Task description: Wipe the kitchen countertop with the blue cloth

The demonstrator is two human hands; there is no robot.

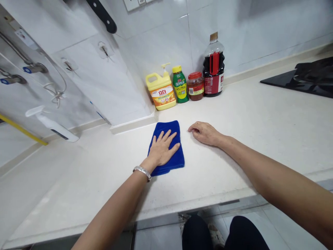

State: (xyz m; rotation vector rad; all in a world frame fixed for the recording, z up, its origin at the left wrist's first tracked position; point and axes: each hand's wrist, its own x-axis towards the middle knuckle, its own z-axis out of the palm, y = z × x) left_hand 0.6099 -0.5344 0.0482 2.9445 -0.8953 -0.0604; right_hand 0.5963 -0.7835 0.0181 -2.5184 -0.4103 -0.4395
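My left hand (162, 149) lies flat with its fingers spread on a folded blue cloth (177, 161), pressing it to the pale countertop (208, 173). Around that wrist is a silver bangle (142, 172). To the right of the cloth, and apart from it, my right hand (204, 133) rests on the counter. Its fingers are loosely curled in, and nothing shows between them.
Against the wall stand a yellow pump jug (162, 93), a green bottle (180, 85), a red-lidded jar (196, 86) and a large dark sauce bottle (213, 69). A black stove (307, 76) sits far right. A wall corner (130, 104) juts out behind the cloth.
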